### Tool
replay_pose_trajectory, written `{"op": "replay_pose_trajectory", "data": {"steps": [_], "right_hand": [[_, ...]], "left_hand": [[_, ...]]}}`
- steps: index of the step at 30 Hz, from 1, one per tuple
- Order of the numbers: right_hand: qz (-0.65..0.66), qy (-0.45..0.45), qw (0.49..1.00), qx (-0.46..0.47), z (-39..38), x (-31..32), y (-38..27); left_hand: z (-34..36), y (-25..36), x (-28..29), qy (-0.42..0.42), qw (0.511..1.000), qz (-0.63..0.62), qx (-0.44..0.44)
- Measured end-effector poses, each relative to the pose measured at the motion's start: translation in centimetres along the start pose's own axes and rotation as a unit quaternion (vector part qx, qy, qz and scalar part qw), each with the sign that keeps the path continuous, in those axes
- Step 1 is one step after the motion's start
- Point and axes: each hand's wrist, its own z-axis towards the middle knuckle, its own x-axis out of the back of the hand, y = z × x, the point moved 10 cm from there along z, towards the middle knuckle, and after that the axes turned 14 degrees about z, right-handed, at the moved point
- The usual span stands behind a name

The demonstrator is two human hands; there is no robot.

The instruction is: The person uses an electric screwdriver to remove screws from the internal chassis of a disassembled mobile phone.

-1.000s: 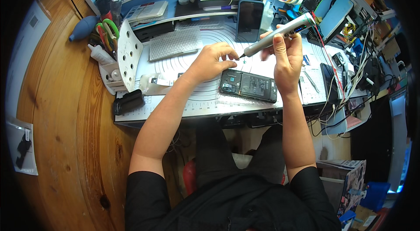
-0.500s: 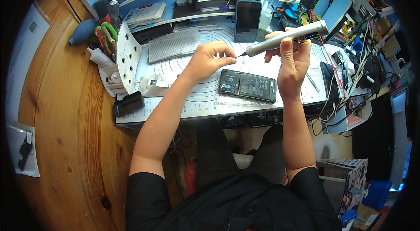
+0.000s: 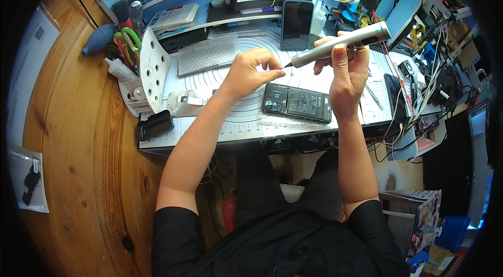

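Head view: I find the right hand (image 3: 348, 80) wrapped around a silver electric screwdriver (image 3: 335, 49), its barrel gripped between thumb and fingers. The tool is held aloft and tilted, its bit (image 3: 287, 64) pointing down toward the left side of the bench (image 3: 241, 129). The left hand (image 3: 246, 72) has thumb and forefinger pinched together on the tip of that bit; whether a screw sits there as well is too small for me to tell.

An opened smartphone (image 3: 296, 103) lies near the bench's front edge, right of its middle, below both hands and touching neither. I note its inner side faces up, with the battery (image 3: 310, 105) exposed toward the right end and the camera module (image 3: 271, 104) at the left. Clear plastic wrap (image 3: 285, 122) shows beneath it.

Tweezers (image 3: 374, 97) lie right of the smartphone, toward the bench's right edge. A blue-edged phone (image 3: 297, 25) stands upright toward the rear edge, its screen dark. A bubble-wrap pouch (image 3: 207, 56) lies left of it. I record a black case (image 3: 155, 126) at the front left corner, near a perforated white tool holder (image 3: 155, 62).
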Motion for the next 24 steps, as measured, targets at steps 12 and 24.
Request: {"op": "replay_pose_trajectory", "data": {"steps": [12, 24], "right_hand": [[-0.019, 0.005, 1.0, -0.003, 0.4, -0.2, -0.2], [0.009, 0.035, 0.998, -0.056, 1.6, 0.6, 1.1]], "left_hand": [[0.0, 0.2, 0.2, -0.002, 1.0, 0.004, -0.003], [-0.1, -0.2, 0.1, -0.027, 0.999, -0.024, 0.015]]}}
